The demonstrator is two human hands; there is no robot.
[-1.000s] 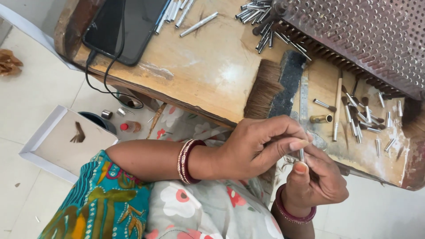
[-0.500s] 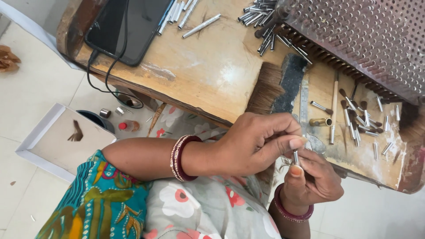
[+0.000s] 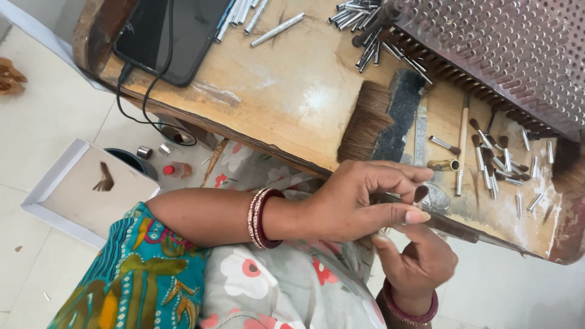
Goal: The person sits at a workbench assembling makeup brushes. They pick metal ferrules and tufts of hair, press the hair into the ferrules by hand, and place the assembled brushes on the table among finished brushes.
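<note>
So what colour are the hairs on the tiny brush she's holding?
Dark brown, seen in the head view: the small brush tuft pinched by the left hand.

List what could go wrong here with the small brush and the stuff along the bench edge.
1. The small brush is pinched only at the left hand's fingertips, over the lap, off the bench. A slip would likely drop it into the cloth or onto the floor.
2. The bristle bundle overhangs the bench edge just above the left hand; a lifted wrist could knock it off.
3. Loose finished brushes and metal tubes lie scattered and could roll if the bench is bumped.
</note>
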